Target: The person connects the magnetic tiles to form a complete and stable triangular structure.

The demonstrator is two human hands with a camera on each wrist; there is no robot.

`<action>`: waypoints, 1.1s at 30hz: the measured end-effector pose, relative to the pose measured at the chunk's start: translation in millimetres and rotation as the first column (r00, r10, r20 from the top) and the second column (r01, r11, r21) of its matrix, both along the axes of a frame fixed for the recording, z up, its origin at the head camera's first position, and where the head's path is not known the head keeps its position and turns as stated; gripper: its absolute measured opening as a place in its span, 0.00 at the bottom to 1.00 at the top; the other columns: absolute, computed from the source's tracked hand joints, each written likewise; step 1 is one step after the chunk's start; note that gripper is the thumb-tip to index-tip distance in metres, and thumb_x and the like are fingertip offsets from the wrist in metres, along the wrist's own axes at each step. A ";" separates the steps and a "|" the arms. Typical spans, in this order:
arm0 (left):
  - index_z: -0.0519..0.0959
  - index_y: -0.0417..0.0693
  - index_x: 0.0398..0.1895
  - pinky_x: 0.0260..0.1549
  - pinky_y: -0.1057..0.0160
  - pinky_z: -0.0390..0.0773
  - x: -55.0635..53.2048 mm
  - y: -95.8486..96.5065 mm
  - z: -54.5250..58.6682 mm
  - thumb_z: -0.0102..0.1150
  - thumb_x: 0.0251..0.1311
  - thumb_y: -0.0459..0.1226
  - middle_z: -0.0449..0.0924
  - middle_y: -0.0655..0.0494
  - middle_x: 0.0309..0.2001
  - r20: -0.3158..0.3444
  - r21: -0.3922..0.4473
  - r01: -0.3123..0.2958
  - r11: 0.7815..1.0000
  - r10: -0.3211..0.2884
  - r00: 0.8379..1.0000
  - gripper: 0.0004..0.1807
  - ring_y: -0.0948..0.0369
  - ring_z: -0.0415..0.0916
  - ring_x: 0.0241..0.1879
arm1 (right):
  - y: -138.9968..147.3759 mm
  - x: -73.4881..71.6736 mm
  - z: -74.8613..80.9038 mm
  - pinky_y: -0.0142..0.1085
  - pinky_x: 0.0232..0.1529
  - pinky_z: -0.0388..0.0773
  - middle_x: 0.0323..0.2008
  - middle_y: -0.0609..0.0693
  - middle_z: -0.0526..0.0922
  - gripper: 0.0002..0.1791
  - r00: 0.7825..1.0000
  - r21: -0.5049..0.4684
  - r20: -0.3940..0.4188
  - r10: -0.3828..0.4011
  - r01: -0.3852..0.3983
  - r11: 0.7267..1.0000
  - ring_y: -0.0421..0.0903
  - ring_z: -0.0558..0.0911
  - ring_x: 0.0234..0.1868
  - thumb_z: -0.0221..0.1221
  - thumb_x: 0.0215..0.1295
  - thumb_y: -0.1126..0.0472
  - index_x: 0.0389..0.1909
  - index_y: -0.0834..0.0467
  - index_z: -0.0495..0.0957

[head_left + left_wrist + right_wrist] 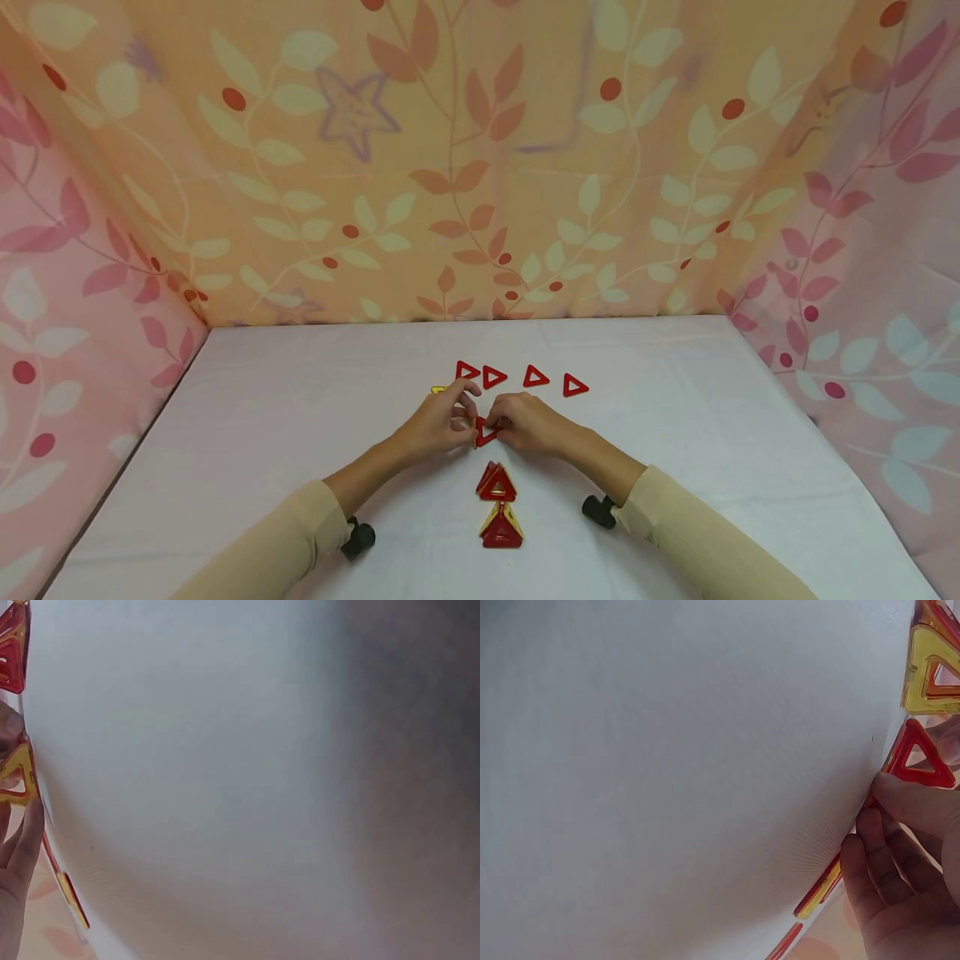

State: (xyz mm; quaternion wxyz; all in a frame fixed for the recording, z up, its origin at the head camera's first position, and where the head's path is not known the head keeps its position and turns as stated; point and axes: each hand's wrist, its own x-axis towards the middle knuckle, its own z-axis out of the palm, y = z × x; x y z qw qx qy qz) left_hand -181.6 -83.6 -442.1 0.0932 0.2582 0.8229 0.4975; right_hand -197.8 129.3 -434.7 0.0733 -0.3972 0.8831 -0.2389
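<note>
Both hands meet over the white cloth-covered table (300, 400): the left hand (438, 421) and right hand (528, 422) pinch one red plastic triangle frame (484, 432), just behind two assembled red-and-yellow triangle pyramids (498, 485). Risk, as judged: a fingertip slip drops the frame, or a shifting wrist topples the nearest pyramid.

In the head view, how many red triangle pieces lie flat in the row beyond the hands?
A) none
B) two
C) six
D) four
D: four red triangles lie flat in a row on the white table, just beyond the left hand and right hand, which hold another red piece between them.
</note>
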 end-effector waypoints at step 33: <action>0.68 0.37 0.58 0.53 0.56 0.79 4.9 0.8 1.9 0.63 0.59 0.23 0.77 0.48 0.44 0.013 -0.028 -0.015 0.999 0.016 1.000 0.24 0.53 0.80 0.51 | 12.5 -0.8 3.6 0.37 0.49 0.81 0.43 0.50 0.87 0.12 1.000 -0.046 0.028 -0.003 0.004 0.999 0.44 0.83 0.44 0.63 0.62 0.72 0.46 0.62 0.85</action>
